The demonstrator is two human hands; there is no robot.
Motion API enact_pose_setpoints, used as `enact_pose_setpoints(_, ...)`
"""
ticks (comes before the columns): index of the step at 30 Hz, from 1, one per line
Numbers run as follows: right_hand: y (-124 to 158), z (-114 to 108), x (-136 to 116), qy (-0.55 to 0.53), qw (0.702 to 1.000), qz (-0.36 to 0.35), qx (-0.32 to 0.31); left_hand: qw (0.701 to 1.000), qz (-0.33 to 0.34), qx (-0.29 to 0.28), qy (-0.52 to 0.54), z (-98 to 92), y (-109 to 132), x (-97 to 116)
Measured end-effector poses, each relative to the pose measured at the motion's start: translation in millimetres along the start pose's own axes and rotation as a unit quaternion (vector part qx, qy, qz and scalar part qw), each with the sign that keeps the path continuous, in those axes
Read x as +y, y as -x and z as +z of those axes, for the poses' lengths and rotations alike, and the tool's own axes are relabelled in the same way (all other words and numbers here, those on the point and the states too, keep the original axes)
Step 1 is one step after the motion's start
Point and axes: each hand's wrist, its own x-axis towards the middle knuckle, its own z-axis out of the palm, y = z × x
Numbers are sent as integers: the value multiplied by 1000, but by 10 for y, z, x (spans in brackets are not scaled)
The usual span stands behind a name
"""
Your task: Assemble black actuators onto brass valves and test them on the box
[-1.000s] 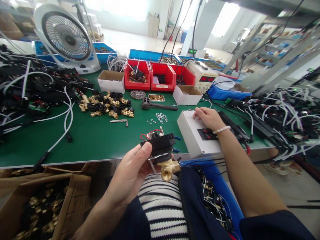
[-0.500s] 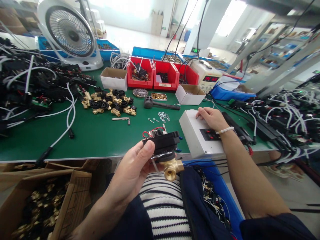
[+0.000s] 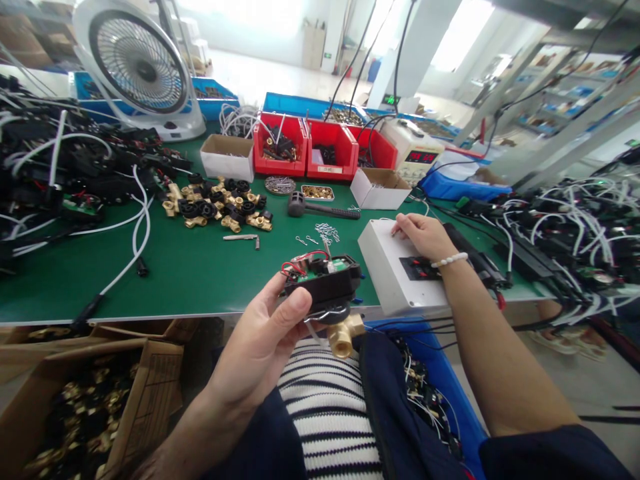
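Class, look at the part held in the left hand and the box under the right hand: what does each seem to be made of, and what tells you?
The valve fitting held by the left hand looks like brass: yellow, shiny, threaded opening. Its black housing seems matte moulded plastic, with a green circuit board showing on top. The white box under the right hand is probably plastic or painted metal: smooth, even white; the view cannot settle which.

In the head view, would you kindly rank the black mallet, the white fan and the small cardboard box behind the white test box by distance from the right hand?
1. Small cardboard box, just behind the right hand.
2. Black mallet, to its left.
3. White fan, far left corner.
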Motion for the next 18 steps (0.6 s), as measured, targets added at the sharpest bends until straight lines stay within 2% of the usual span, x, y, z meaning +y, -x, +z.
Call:
enact_pose_setpoints(2,3,0,1,1,1000,-1,1,1000,7,22,15,-5,-29,-3)
enact_pose_setpoints(6,-3,6,11,0,1000,-3,8,996,-47,60,44,7,-59,4)
enact_pose_setpoints(14,-52,9,72,13,1000,14,9,991,-86,-2,102,-23,-42,-20)
enact_pose_setpoints(18,-24,-2,-26,20,1000,23,2,991,-77,-14,105,-18,-40,-24)
